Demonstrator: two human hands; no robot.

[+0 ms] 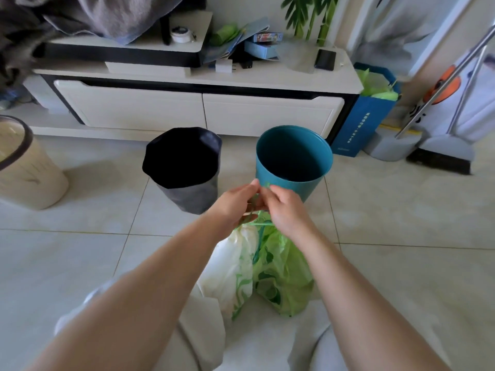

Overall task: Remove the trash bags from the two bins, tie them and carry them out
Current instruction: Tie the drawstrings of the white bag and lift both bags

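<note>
A green see-through trash bag (281, 271) with white rubbish inside sits on the tile floor between my knees. My left hand (235, 207) and my right hand (284, 207) meet above it, both pinching the thin green drawstring at the bag's neck. Just behind my hands stands a teal bin (294, 156) with no bag in it. To its left stands a second bin lined with a black trash bag (184, 167), its mouth open.
A white TV cabinet (203, 108) runs along the wall behind the bins. A beige bin (26, 170) stands at the far left. A blue paper bag (367, 116) holding green bags, a dustpan (393, 145) and a broom (442, 156) are at the right.
</note>
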